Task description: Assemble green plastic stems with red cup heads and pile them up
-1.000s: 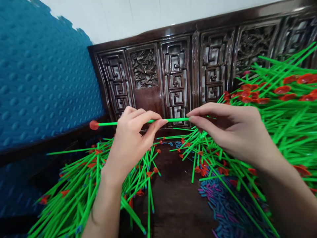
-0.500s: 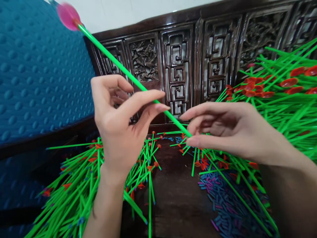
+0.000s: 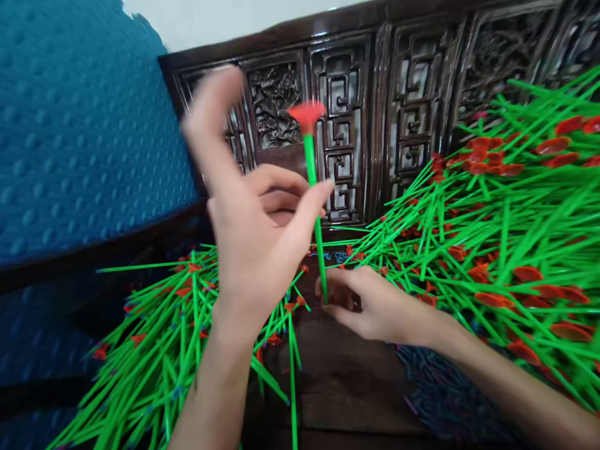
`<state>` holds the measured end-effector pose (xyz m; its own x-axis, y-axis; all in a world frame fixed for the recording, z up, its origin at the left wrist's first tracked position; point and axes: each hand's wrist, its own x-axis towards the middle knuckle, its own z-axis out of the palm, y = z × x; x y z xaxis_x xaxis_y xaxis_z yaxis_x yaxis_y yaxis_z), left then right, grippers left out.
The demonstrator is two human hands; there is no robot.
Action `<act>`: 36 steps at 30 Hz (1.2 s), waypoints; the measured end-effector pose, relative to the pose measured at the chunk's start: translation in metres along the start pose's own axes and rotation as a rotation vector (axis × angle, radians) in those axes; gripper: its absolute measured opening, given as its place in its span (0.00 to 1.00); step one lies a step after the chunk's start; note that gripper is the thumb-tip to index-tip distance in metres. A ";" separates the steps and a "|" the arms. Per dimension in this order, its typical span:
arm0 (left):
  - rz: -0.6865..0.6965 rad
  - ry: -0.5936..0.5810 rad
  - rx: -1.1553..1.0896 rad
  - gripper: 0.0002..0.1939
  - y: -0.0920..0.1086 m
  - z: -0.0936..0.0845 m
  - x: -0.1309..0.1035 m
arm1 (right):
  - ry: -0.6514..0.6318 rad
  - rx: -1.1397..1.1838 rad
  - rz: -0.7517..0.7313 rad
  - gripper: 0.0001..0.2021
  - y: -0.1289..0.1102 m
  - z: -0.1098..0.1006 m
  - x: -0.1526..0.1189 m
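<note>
A green stick (image 3: 315, 206) with a red cup-shaped end (image 3: 307, 114) stands nearly upright between my hands, cup at the top. My left hand (image 3: 257, 231) pinches its upper part between thumb and fingers, with the index finger raised and blurred. Around the stick's lower end, my right hand (image 3: 359, 300) closes thumb and fingertips. Green sticks with red cups lie in a pile at the left (image 3: 145, 350) and in a larger heap at the right (image 3: 529, 231).
Small dark blue and purple pieces (image 3: 450, 394) lie at the lower right on the dark wooden surface (image 3: 347, 387). Behind stands a carved wooden lattice (image 3: 375, 125). A blue bumpy sheet (image 3: 84, 137) covers the left side.
The stick with the pink end is out of view; a red-cupped stick is between my hands. My right hand has moved left and down, and my left index finger has lifted.
</note>
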<state>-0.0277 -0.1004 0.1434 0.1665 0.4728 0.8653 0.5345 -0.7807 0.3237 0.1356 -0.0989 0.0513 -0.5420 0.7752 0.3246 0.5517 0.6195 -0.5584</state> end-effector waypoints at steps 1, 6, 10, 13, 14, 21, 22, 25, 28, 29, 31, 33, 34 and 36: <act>0.010 -0.067 -0.055 0.35 -0.006 0.002 -0.001 | -0.001 -0.043 0.026 0.09 0.011 0.011 -0.006; 0.062 -0.427 0.017 0.19 -0.024 0.018 -0.006 | -0.040 -0.141 0.186 0.14 0.057 0.048 -0.034; 0.095 -0.501 0.141 0.16 -0.019 0.025 -0.009 | -0.050 -0.138 0.166 0.10 0.068 0.054 -0.044; 0.146 -0.501 0.135 0.14 -0.015 0.026 -0.008 | 0.060 -0.051 0.150 0.06 0.068 0.055 -0.045; 0.165 -0.496 0.120 0.14 -0.015 0.026 -0.008 | 0.107 -0.015 0.144 0.07 0.069 0.056 -0.045; 0.151 -0.499 0.067 0.13 -0.013 0.024 -0.006 | 0.231 0.071 0.061 0.05 0.072 0.063 -0.041; 0.138 -0.506 0.061 0.13 -0.013 0.024 -0.006 | 0.231 0.069 0.063 0.05 0.072 0.064 -0.041; 0.141 -0.506 0.052 0.13 -0.013 0.025 -0.007 | 0.214 0.057 0.087 0.06 0.073 0.064 -0.040; 0.190 -0.492 0.078 0.11 -0.013 0.030 -0.008 | 0.180 0.042 0.117 0.07 0.074 0.063 -0.039; 0.202 -0.490 0.084 0.11 -0.013 0.031 -0.009 | 0.167 0.041 0.125 0.07 0.074 0.062 -0.039; 0.201 -0.495 0.075 0.10 -0.012 0.033 -0.010 | 0.145 0.048 0.134 0.06 0.074 0.060 -0.039; 0.170 -0.512 0.047 0.11 -0.011 0.033 -0.010 | 0.134 0.065 0.142 0.06 0.073 0.059 -0.040; 0.153 -0.522 0.034 0.11 -0.011 0.032 -0.010 | 0.135 0.072 0.147 0.06 0.072 0.059 -0.040; 0.133 -0.534 0.029 0.12 -0.010 0.030 -0.010 | 0.135 0.077 0.154 0.07 0.071 0.059 -0.039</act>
<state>-0.0097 -0.0849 0.1201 0.6271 0.5184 0.5814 0.5016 -0.8398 0.2078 0.1585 -0.0926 -0.0463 -0.3628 0.8725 0.3273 0.5684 0.4855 -0.6642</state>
